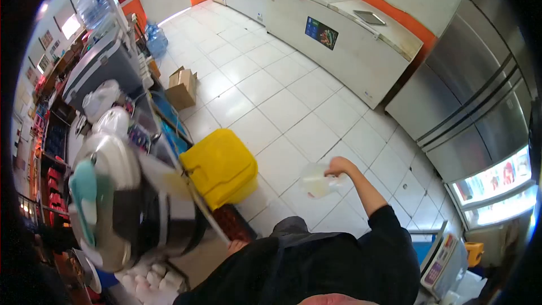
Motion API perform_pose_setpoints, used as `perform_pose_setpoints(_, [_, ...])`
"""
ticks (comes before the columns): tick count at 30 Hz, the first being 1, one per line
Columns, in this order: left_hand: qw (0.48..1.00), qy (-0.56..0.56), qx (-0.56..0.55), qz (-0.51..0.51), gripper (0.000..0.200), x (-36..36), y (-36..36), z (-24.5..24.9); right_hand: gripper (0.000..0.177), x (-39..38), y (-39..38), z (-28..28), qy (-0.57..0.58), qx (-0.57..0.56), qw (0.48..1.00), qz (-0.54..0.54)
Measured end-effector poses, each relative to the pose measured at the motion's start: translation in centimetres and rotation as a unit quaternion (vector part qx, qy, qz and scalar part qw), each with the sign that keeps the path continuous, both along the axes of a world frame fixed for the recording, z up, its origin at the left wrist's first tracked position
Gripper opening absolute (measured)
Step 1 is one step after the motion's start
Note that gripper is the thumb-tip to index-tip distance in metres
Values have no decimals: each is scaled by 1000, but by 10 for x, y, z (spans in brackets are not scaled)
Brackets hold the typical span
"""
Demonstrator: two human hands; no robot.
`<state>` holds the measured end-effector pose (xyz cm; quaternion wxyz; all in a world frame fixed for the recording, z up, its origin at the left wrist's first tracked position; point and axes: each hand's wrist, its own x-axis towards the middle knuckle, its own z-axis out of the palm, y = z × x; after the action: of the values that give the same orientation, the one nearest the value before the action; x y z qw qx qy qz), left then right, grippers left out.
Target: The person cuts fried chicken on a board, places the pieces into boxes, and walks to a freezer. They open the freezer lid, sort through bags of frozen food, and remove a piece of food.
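Observation:
In the head view my right hand (337, 166) is stretched out over the tiled floor, with its fingers wrapped around the upper edge or handle of a translucent plastic jug (317, 182). The jug is tilted and slightly blurred, and its contents are hard to make out. My left hand (237, 245) is low at my side, by the edge of the counter. Only its fingers show, resting at that edge with nothing visible in them. Just ahead of it stands a yellow lidded bin (220, 164).
A large rice cooker (124, 203) with a teal scoop (83, 192) stands on the left counter. A cardboard box (182, 87) sits on the floor beyond. White chest freezers (333, 34) line the wall; steel fridges (468, 85) and a scale (443, 265) are right.

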<state>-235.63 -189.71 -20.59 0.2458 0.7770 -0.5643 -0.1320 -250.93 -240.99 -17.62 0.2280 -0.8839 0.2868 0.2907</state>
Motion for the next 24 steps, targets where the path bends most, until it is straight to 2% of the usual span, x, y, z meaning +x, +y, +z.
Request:
perform_pose_setpoints(2, [995,59,42,62,22,7,-16,-8,46,72,-56,9,12,42,998,44])
perform_pose_setpoints(5, [971,135,60,187,25,17,-84,-27,46,162,-139,-20,27,58,995,83])
perform_pose_setpoints(7, [950,173,47,254,28,36,-151,-34,46,198,-174,-20,-25,118,992,30])
perform_pose_setpoints(8, [943,182,39,275,29,50,-188,-37,46,211,-190,-25,-26,123,992,31])
perform_pose_setpoints(9, [943,184,30,276,30,71,-233,-35,47,220,-208,-42,-79,118,990,-8])
perform_pose_setpoints(11, [952,177,24,250,33,115,-329,-26,46,221,-258,-49,-159,114,975,-104])
perform_pose_setpoints(12, [968,155,29,196,41,145,-379,-13,45,214,-282,-57,-194,136,959,-154])
perform_pose_setpoints(13, [981,136,43,130,39,172,-438,14,45,206,-308,-63,-231,158,938,-204])
perform_pose_setpoints(14, [992,113,44,40,39,210,-489,7,43,197,-337,-65,-252,169,909,-284])
perform_pose_setpoints(15, [995,36,96,-22,39,243,-547,9,43,192,-365,-61,-273,177,874,-361])
perform_pose_setpoints(16, [987,6,158,-14,40,272,-608,11,50,190,-384,-11,-276,131,870,-386])
perform_pose_setpoints(17, [976,-24,216,-8,41,296,-666,14,56,180,-422,-39,-288,89,870,-391])
perform_pose_setpoints(18, [975,-51,216,-13,41,318,-721,19,56,175,-448,-37,-297,55,862,-407])
perform_pose_setpoints(20, [976,-80,203,-19,42,355,-816,24,54,180,-503,-28,-295,-24,855,-425])
perform_pose_setpoints(21, [984,-71,159,-35,42,372,-857,26,51,188,-531,-27,-281,-66,857,-427])
perform_pose_setpoints(22, [991,-61,112,-48,43,389,-902,31,51,200,-561,-24,-286,-75,857,-421])
perform_pose_setpoints(24, [988,-22,141,-55,49,415,-960,24,47,252,-628,-14,-358,-109,864,-337])
